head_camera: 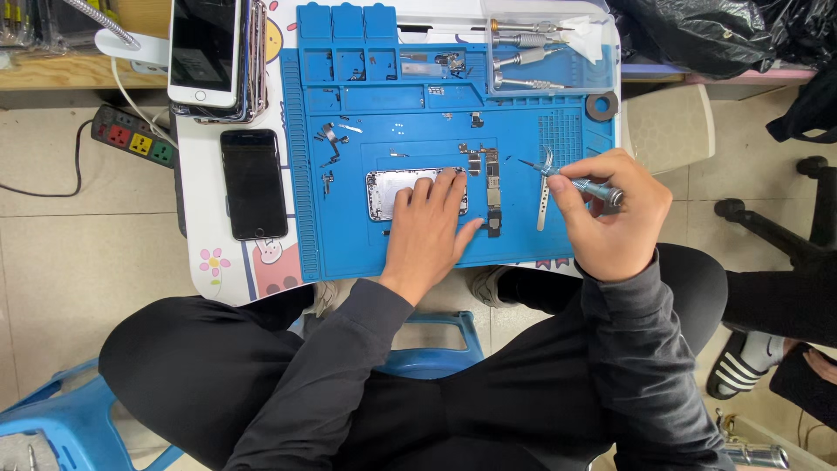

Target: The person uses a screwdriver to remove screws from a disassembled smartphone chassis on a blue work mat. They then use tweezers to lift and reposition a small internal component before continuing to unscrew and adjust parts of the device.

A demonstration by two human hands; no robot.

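Head view: an opened phone shell (410,192) is pressed flat by the left hand (429,228) mid-mat (349,244); a screwdriver (582,186) is pinched in the right hand's (610,218) closed grip near the mat's right edge.

A black phone (254,183) is laid face up left of the blue mat (349,235); a stack of phones (214,57) is seen above it, a power strip (135,139) on the floor, screwdrivers in a clear tray (551,54).

Left hand (430,228) hides much of the phone housing (384,194); loose parts (330,139) too small.
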